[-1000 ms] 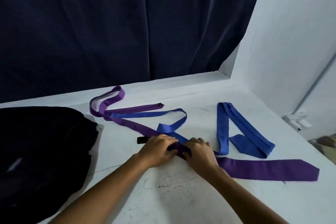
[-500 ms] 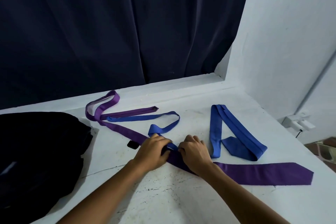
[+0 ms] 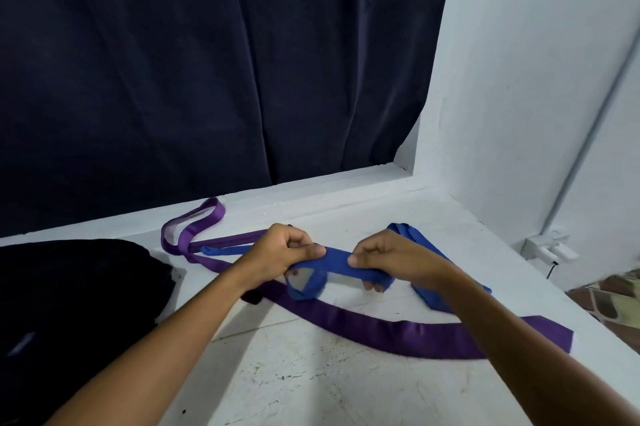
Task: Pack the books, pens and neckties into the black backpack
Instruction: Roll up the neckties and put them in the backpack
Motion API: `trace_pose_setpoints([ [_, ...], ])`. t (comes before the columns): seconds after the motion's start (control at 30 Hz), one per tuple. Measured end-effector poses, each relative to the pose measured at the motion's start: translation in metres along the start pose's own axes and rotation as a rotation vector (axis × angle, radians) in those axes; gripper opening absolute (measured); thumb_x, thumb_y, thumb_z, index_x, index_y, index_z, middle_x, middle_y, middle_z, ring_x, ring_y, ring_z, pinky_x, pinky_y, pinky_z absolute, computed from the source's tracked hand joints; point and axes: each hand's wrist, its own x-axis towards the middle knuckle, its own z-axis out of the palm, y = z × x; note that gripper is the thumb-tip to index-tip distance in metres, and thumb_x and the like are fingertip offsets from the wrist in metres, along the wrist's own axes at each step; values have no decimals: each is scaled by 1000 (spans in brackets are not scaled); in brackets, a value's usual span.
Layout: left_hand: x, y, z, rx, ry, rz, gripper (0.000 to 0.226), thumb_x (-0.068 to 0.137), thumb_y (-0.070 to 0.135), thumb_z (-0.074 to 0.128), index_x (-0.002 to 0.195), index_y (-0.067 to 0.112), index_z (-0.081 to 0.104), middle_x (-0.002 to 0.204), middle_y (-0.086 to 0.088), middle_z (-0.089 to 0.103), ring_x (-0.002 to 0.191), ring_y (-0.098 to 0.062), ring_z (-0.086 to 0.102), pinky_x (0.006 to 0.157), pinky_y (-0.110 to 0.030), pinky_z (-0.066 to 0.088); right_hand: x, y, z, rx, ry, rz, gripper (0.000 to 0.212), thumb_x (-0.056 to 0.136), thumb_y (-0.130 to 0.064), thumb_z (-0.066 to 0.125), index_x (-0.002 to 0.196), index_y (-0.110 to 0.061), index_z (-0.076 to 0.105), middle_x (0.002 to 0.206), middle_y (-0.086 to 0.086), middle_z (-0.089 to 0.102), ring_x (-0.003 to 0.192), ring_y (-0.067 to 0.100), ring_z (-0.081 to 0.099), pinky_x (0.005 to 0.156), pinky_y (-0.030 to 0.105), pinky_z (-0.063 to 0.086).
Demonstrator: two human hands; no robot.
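White counter [image 3: 311, 384], frame centre: left hand [image 3: 280, 252] and right hand [image 3: 388, 257] both pinch blue necktie [image 3: 337, 261]. Risk: its tail could drag purple necktie [image 3: 398, 332] along.

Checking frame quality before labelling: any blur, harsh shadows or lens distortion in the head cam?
Head view: motion blur on the blue tie between the left hand and right hand; soft forearm shadows on the table; backpack is near-featureless black; wall pipe leans and the picture's edges look stretched, wide-angle; no glare.
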Motion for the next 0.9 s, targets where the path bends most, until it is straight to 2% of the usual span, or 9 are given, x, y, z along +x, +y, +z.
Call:
trace_pose_setpoints([
  [0.1, -9, 25, -8, -152, -32, -27, 18, 81, 24, 72, 67, 14, 68, 52, -6, 54, 42, -14, 42, 38, -18, 34, -4, -1, -12, 31, 110, -33, 21, 91, -18, 67, 75, -3, 68, 57, 1, 63, 53, 10, 56, 61, 21, 45],
  [0.17, -15, 41, -9, -330, -48, -30, 15, 81, 25, 69, 86, 11, 72, 66, -15, 61, 46, -20, 46, 38, -20, 39, 0, 3, -15, 108, 264, -33, 14, 86, -12, 72, 73, -8, 69, 59, -2, 66, 56, 7, 58, 63, 21, 44],
  [0.23, -19, 57, -7, -488, -19, -15, 19, 93, 18, 58, 105, 7, 68, 77, -14, 71, 49, -20, 59, 45, -24, 49, 4, 5, -8, 92, 511, -63, 9, 82, -8, 75, 77, -11, 69, 70, -1, 69, 63, 7, 61, 66, 22, 46],
  [0.33, -20, 75, -6, -735, 19, 8, 29, 102, 19, 43, 118, 2, 61, 104, -19, 73, 83, -29, 74, 67, -34, 61, 0, -11, 13, 1, 875, -244, 10, 88, -12, 69, 79, -11, 66, 76, -1, 67, 70, 10, 60, 65, 21, 48],
  [0.4, -18, 80, -5, -900, 23, 5, 38, 103, 27, 41, 122, -2, 57, 114, -21, 70, 101, -34, 70, 83, -39, 60, -6, -26, 25, 137, 759, -338, 25, 95, -20, 61, 78, -4, 68, 74, 10, 68, 69, 16, 61, 68, 30, 53],
  [0.5, -16, 87, -2, -1042, 31, 2, 53, 96, 36, 46, 129, -4, 51, 123, -23, 65, 112, -34, 65, 97, -43, 52, -10, -43, 45, 357, 393, -268, 50, 97, -39, 55, 94, 10, 63, 90, 28, 64, 78, 23, 61, 83, 41, 56],
  [0.57, -16, 89, -3, -1091, 37, 9, 66, 87, 42, 52, 134, -5, 47, 128, -23, 62, 117, -34, 63, 102, -45, 47, -10, -44, 54, 405, 296, -231, 39, 99, -30, 56, 102, 8, 63, 90, 22, 66, 83, 22, 62, 87, 43, 56],
  [0.7, -14, 84, -15, -1008, 145, 36, 64, 93, 43, 49, 138, -1, 42, 129, -17, 61, 117, -28, 63, 91, -45, 52, -16, -40, 53, 510, 177, -199, 18, 97, -13, 55, 89, -4, 68, 77, 1, 67, 75, 14, 62, 74, 25, 52],
  [0.9, -4, 30, -74, -853, 459, -93, 66, 97, 46, 50, 147, 4, 37, 143, -13, 49, 123, -27, 54, 79, -45, 56, -35, -31, 33, 492, 21, -148, 16, 88, -17, 62, 88, -2, 69, 69, 12, 65, 67, 24, 64, 75, 34, 53],
])
